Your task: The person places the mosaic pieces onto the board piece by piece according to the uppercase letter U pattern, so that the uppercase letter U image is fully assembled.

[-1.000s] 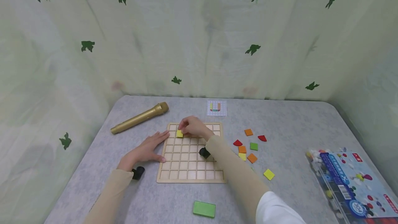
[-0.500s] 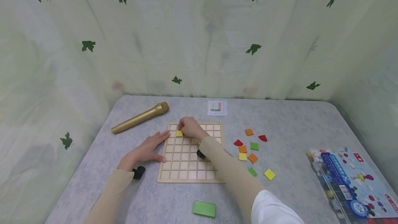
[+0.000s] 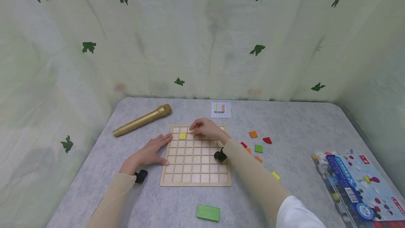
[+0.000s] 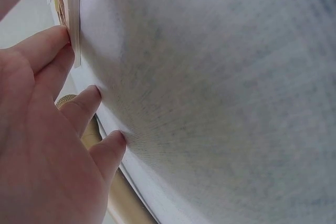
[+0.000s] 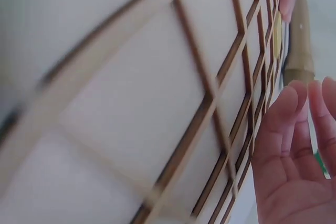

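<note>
A wooden grid board (image 3: 192, 168) lies on the grey table, and one yellow square tile (image 3: 182, 136) sits in a cell near its upper left corner. My left hand (image 3: 148, 152) rests with spread fingers against the board's left edge. In the left wrist view two of its fingertips touch the board's rim (image 4: 73, 19), while other fingers (image 4: 109, 150) lie on the tabletop. Just right of the yellow tile, my right hand (image 3: 207, 128) hovers over the upper rows. Its fingers (image 5: 283, 108) are loosely bent with nothing between them in the right wrist view.
Right of the board lie loose orange (image 3: 253, 134), green (image 3: 258, 149), red (image 3: 267, 140) and yellow (image 3: 276, 175) tiles, some hidden by my right arm. A pattern card (image 3: 220, 110) lies behind, a gold microphone (image 3: 142, 120) left, a green block (image 3: 208, 213) in front, a kit box (image 3: 364, 189) far right.
My right hand has let go of the yellow tile and moved right, leaving the tile in its cell. The left hand has stayed at the board's edge.
</note>
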